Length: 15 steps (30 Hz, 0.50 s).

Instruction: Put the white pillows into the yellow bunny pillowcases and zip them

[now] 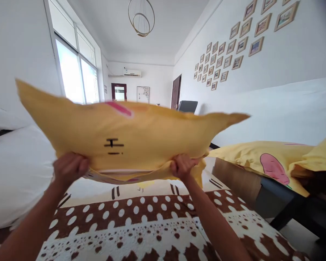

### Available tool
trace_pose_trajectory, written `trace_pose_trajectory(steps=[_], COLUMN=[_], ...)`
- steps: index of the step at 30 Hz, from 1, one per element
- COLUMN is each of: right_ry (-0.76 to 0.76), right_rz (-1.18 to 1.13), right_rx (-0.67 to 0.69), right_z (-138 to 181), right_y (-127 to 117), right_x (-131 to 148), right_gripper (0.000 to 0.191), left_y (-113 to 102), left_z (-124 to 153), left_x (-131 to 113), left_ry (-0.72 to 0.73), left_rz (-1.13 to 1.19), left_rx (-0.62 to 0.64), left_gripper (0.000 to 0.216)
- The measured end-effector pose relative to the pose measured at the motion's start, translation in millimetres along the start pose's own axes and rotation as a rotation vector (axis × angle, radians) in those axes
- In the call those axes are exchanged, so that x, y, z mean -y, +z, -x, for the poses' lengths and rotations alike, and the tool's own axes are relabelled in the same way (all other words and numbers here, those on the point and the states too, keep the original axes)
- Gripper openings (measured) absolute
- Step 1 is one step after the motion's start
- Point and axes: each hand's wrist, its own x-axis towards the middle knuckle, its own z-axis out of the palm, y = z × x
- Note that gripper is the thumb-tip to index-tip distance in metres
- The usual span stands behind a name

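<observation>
A plump yellow pillow (146, 134) with a pink stripe and small black marks is held up in front of me, above the bed. My left hand (71, 167) is closed in a fist on its near left edge. On the near right edge, my right hand (184, 166) grips the cloth the same way. Between the hands the pillowcase's near edge shows a fold or opening with a pale lining. The far corners stick up to the left and right, slightly blurred. Below lies a brown and white patterned blanket (141, 224).
Rumpled white bedding (19, 174) lies at the left. To the right, yellow printed cloth (250, 154) covers a dark-framed piece of furniture (277, 199), and a person's dark hair (322, 183) shows beside it. A dark chair back (188, 106) stands behind the pillow.
</observation>
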Motion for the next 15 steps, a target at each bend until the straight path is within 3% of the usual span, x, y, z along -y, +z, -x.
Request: trace_pose_trajectory(steps=[3,5,10,15], right_ry=[-0.037,-0.017,-0.002,-0.01], right_rz=[-0.031,-0.035,-0.051,-0.037], right_rx=[0.257,0.413,0.735,0.914], right_z=[33.0,38.0,12.7,2.0], right_y=[18.5,24.5,24.9,19.9], right_x=[11.9,14.2,0.1,-5.3], right_gripper=[0.033,0.033,0.039,0.049], left_y=[41.5,55.0,40.7,34.1], left_z=[23.7,29.2,12.7,9.2], left_x=[-17.8,-23.7,-16.3,-16.3], left_ry=[0.029,0.019,0.048,0.06], left_rz=[0.047,0.078,0.118,0.039], left_rx=[0.265,0.418,0.668,0.723], left_gripper=[0.052,0.058,0.061,0.053])
